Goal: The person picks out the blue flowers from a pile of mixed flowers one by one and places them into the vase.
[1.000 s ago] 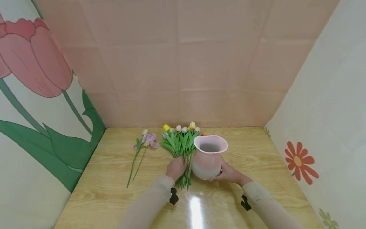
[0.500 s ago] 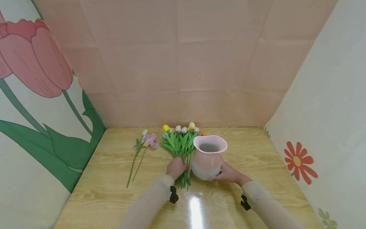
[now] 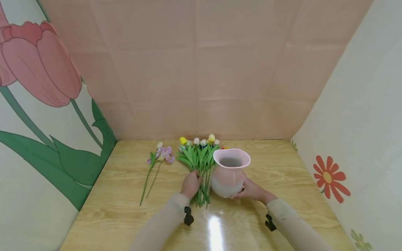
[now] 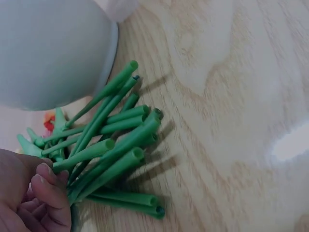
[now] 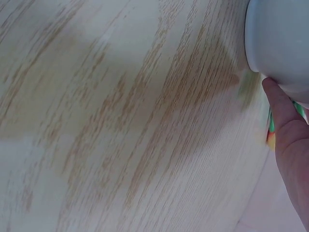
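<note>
In the head view, a bunch of artificial tulips (image 3: 196, 157) with green leaves and white, yellow and pink heads lies at the table's middle. My left hand (image 3: 191, 184) is at their stems. Up close in the left wrist view, its thumb and fingers pinch one green tulip stem (image 4: 89, 155), while several other cut stem ends (image 4: 128, 166) lie beside and under it. Right of the bunch is a pink-and-white vase (image 3: 227, 179) with a flared mouth. My right hand (image 3: 251, 190) holds the vase low on its right side; the right wrist view shows a finger (image 5: 282, 108) against its base.
Two separate flowers lie left of the bunch: a purple flower (image 3: 164, 154) and a stem with a white bud (image 3: 159, 144). The wooden table (image 3: 119, 181) meets a pink-brown backdrop (image 3: 194, 87) behind and printed flower panels at both sides.
My left hand has shifted slightly left on the stems, uncovering more of the bunch. The right hand and the vase keep their places.
</note>
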`<state>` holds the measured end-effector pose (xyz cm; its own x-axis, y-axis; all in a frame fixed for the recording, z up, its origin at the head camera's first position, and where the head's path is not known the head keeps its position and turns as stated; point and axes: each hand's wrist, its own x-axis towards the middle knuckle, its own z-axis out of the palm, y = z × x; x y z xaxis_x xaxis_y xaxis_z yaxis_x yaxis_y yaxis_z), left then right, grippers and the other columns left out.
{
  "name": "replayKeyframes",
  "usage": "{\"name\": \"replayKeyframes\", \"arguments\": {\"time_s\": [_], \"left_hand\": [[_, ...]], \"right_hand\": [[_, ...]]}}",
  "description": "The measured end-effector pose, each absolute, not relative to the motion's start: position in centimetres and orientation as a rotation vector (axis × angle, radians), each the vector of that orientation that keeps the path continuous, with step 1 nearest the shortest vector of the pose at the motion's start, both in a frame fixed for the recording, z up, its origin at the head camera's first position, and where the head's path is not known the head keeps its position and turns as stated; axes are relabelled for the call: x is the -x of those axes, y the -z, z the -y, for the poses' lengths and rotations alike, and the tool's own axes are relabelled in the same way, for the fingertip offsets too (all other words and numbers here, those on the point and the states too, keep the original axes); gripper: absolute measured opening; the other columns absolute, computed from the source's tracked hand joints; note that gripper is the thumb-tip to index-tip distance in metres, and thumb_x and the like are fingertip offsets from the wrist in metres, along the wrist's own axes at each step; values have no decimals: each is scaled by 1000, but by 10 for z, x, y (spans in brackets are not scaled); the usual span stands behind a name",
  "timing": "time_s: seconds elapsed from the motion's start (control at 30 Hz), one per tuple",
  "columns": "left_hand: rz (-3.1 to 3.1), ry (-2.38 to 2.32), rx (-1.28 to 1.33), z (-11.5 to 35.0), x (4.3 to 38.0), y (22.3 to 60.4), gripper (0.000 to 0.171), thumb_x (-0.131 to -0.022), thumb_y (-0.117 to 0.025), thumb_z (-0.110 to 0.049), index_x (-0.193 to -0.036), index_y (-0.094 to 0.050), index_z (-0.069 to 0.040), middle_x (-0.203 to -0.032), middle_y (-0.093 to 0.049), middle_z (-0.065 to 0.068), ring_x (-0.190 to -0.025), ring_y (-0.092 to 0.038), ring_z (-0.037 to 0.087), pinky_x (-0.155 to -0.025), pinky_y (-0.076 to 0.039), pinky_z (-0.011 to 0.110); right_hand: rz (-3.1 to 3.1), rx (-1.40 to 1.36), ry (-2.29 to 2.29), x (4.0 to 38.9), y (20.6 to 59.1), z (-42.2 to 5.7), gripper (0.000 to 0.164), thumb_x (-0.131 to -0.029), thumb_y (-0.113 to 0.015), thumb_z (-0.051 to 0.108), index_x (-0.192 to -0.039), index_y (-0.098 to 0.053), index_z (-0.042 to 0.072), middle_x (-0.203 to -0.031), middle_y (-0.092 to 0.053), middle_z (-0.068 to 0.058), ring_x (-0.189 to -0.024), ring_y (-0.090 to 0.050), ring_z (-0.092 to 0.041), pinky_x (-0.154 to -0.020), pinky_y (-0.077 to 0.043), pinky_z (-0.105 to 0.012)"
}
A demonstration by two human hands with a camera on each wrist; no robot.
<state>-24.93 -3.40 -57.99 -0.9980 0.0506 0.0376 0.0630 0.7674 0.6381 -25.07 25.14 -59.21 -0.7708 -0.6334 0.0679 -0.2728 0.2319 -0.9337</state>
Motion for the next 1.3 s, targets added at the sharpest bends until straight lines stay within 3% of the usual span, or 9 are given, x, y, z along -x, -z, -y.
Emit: {"name": "replayKeyframes", "arguments": {"time_s": [0.47, 0.63, 0.83, 1.03, 1.3], "left_hand": [[2756, 1015, 111, 60, 239, 570, 15, -92, -57, -16, -104, -59, -7, -80, -59, -1, -62, -52, 9, -56, -44, 27], [2639, 1124, 80, 70, 233, 569, 15, -93, -57, -17, -105, -60, -8, -79, -58, -2, -62, -52, 8, -54, -43, 25], [2447, 1061, 45, 92, 231, 566, 13, -92, -57, -14, -102, -60, -6, -85, -56, 1, -69, -52, 11, -58, -45, 26], [2338, 1085, -141, 126, 238, 557, 15, -92, -57, -13, -103, -61, -3, -87, -57, 6, -63, -49, 15, -53, -41, 28], [2331, 1145, -374, 176, 240, 551, 22, -90, -58, -8, -111, -62, 0, -89, -58, 13, -70, -56, 24, -57, -46, 35]], "right_hand": [[-2205, 828, 1554, 248, 592, -250, 110, -64, -85, 12, -144, -10, 28, -139, -33, -3, -121, -43, -24, -97, -36, -36], [-2219, 820, 1563, 240, 579, -246, 108, -65, -84, 10, -143, -12, 27, -138, -34, -3, -121, -42, -24, -99, -32, -44], [-2224, 841, 1562, 239, 576, -245, 108, -65, -84, 12, -143, -12, 27, -138, -35, -3, -122, -41, -24, -101, -29, -44], [-2213, 850, 1550, 250, 595, -252, 111, -65, -84, 15, -144, -8, 31, -140, -32, 2, -123, -40, -21, -98, -36, -36], [-2189, 882, 1595, 252, 595, -251, 114, -63, -85, 13, -146, -8, 27, -141, -33, -2, -123, -41, -24, -97, -35, -40]]}}
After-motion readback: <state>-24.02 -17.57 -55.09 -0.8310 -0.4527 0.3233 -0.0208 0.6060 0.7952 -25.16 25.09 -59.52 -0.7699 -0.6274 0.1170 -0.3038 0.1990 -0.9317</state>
